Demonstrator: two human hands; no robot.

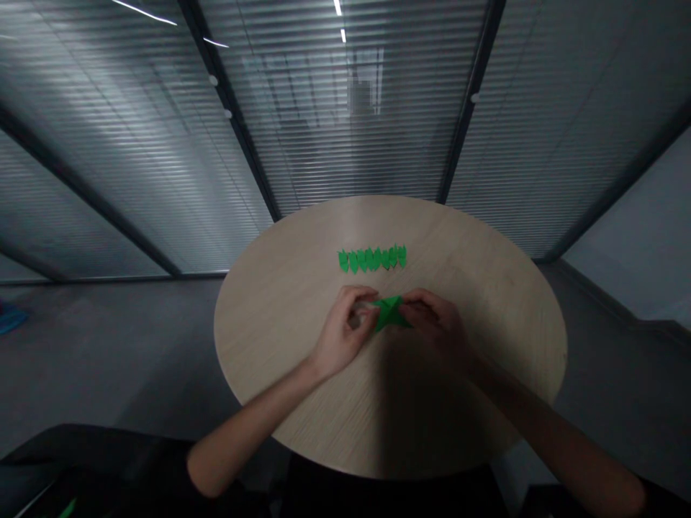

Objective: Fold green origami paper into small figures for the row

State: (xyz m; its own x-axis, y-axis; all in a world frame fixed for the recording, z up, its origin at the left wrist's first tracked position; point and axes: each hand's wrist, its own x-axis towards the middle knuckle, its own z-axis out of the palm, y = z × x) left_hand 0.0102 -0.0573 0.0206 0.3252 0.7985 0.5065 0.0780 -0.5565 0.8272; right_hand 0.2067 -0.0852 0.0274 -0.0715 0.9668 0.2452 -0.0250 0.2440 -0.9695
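A folded piece of green paper point(391, 314) is held between my two hands over the middle of the round table point(281, 288). My left hand point(348, 327) pinches its left edge with thumb and fingertips. On the opposite side, my right hand point(440, 324) grips the right edge, its fingers curled and in shadow. Creases and pointed corners show on the paper. Just beyond it, a row of several small folded green paper pieces point(372, 259) lies side by side on the tabletop.
Glass partitions with blinds point(356, 158) stand behind the table's far edge. A dark chair point(97, 453) is at the lower left, with a bit of green point(68, 509) on it. Part of a blue object point(11, 317) shows on the floor at far left.
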